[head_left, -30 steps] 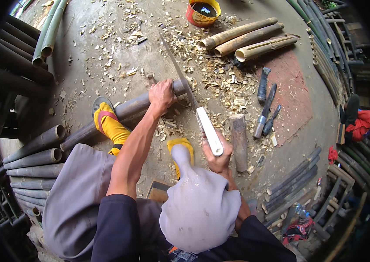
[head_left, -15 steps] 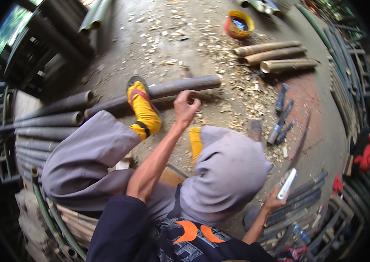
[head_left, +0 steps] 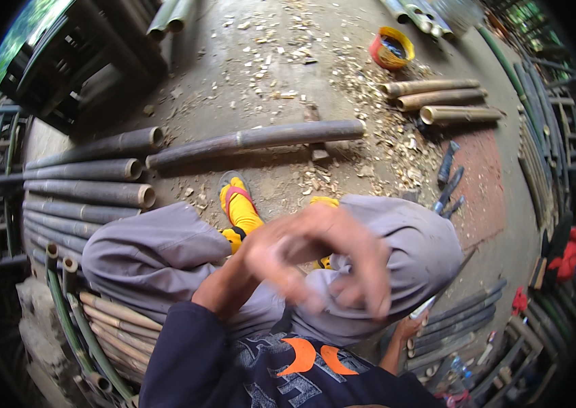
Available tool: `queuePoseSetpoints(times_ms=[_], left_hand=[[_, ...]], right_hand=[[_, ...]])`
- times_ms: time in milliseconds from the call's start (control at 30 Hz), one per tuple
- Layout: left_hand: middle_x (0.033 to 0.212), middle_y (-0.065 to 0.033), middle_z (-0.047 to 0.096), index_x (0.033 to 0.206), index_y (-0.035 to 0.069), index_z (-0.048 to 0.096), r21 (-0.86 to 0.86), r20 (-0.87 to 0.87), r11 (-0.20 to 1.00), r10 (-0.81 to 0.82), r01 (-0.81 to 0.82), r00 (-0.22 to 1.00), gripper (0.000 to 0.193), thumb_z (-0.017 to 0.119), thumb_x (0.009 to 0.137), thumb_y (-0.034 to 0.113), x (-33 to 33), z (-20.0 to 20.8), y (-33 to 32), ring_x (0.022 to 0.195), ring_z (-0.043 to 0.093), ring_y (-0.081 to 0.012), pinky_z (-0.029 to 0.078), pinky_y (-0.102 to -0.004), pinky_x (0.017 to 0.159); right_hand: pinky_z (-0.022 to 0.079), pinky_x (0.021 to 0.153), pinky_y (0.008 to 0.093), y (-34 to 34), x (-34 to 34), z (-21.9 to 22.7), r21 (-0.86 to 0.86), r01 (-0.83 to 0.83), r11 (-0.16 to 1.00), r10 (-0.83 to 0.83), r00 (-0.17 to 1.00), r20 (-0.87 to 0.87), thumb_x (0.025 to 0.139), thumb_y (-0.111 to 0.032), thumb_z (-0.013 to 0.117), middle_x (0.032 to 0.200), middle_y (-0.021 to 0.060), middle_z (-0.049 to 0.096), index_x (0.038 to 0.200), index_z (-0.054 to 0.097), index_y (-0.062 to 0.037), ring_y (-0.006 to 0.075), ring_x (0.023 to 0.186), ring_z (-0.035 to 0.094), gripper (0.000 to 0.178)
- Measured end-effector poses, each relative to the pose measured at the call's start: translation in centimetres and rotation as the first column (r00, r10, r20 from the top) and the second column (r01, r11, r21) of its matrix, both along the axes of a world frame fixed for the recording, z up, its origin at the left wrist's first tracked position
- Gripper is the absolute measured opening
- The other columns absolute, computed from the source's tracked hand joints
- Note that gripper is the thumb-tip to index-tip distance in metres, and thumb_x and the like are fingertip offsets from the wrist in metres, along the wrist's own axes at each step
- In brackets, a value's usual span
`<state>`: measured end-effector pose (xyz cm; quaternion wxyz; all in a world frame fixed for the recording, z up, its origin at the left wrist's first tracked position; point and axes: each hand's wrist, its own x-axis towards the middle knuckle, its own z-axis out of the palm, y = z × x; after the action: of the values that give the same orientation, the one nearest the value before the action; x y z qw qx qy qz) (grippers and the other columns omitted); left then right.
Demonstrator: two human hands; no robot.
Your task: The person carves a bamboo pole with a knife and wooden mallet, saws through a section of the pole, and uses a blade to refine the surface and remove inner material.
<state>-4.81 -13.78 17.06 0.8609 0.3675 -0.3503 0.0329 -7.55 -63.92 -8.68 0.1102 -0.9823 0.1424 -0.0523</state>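
Observation:
My left hand (head_left: 342, 248) is raised close in front of my lap, slightly blurred. Its fingers curve apart and nothing shows between them. Down at my right side, my right hand (head_left: 407, 330) is closed around the white handle of a long-bladed knife (head_left: 424, 307). My right knee hides part of its dark blade. Ahead of my feet lies a thick dark bamboo pole (head_left: 260, 139), its right part resting across a small wooden block (head_left: 320, 154). My left foot (head_left: 239, 204), in a yellow sock and sandal, is on the ground just short of the pole.
Several dark bamboo poles (head_left: 90, 170) lie at the left. Three short bamboo pieces (head_left: 437, 102) and a red-yellow bucket (head_left: 391, 49) stand at the far right among wood chips. Dark-handled tools (head_left: 448, 187) lie beside my right knee, with more bamboo (head_left: 465, 309) behind.
My left hand has drawn back from the pole to above my lap. My left foot has come off the pole onto the ground. The knife has dropped lower beside my right leg.

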Motion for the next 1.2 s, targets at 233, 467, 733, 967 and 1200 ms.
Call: queuePoseSetpoints(times_ms=[233, 467, 733, 967, 1200], left_hand=[[0.067, -0.0064, 0.057, 0.094, 0.012, 0.07, -0.285, 0.194, 0.957, 0.004, 0.053, 0.981, 0.014, 0.069, 0.08, 0.013, -0.4, 4.2, -4.9, 0.044, 0.048, -0.0109, 0.03, -0.0243, 0.038], [0.065, -0.0036, 0.054, 0.095, 0.015, 0.07, -0.272, 0.161, 0.957, -0.058, 0.101, 0.985, 0.025, 0.059, 0.08, -0.002, 1.0, 4.7, -8.2, 0.043, 0.046, -0.009, 0.028, -0.0218, 0.036], [0.073, -0.0136, 0.058, 0.083, 0.004, 0.066, 0.103, 0.258, 0.983, -0.171, 0.149, 0.951, 0.018, 0.05, 0.083, -0.005, 2.9, 2.8, -1.8, 0.05, 0.05, -0.0185, 0.033, -0.0293, 0.039], [0.094, -0.0076, 0.064, 0.113, 0.002, 0.056, 0.858, 0.005, 0.063, 0.991, -0.51, 0.13, 0.048, 0.073, 0.069, 0.012, 0.1, -9.0, 15.3, 0.089, 0.06, -0.0153, 0.046, -0.0308, 0.083], [0.118, -0.0107, 0.057, 0.123, 0.012, 0.05, 0.886, 0.37, -0.427, 0.886, 0.181, 0.278, 0.068, 0.079, 0.063, 0.021, -5.7, -27.0, 18.8, 0.113, 0.052, -0.0271, 0.037, -0.0438, 0.101]], right_hand=[[0.044, 0.084, 0.0484, -1.6, 0.1, -3.1, -0.032, -0.035, 0.999, 0.023, 0.948, -0.318, 0.074, -0.002, 0.065, 0.107, 0.0263, 0.059, 0.14, 0.022, -0.0146, 0.0438, 0.101, 0.056, 0.079], [0.045, 0.085, 0.0461, -0.8, -0.3, -2.2, 0.05, 0.116, 0.992, -0.079, 0.877, -0.474, 0.074, -0.001, 0.063, 0.106, 0.0212, 0.06, 0.135, 0.033, -0.0136, 0.0385, 0.1, 0.058, 0.07], [0.047, 0.074, 0.0381, -0.8, 5.3, -2.7, 0.185, -0.055, 0.981, 0.05, 0.998, 0.035, 0.069, 0.001, 0.06, 0.089, 0.0141, 0.059, 0.109, 0.055, -0.0028, 0.0303, 0.08, 0.059, 0.041], [0.052, 0.065, 0.0393, 0.8, 18.1, -5.3, 0.221, -0.13, 0.967, 0.128, 0.991, 0.022, 0.074, -0.006, 0.064, 0.094, 0.0153, 0.061, 0.11, 0.054, -0.0009, 0.0292, 0.079, 0.061, 0.038], [0.053, 0.061, 0.0401, 4.3, 27.9, -6.5, 0.369, 0.098, 0.924, -0.055, 0.991, -0.124, 0.076, -0.01, 0.066, 0.097, 0.0162, 0.061, 0.111, 0.054, 0.0002, 0.0294, 0.08, 0.062, 0.038]])
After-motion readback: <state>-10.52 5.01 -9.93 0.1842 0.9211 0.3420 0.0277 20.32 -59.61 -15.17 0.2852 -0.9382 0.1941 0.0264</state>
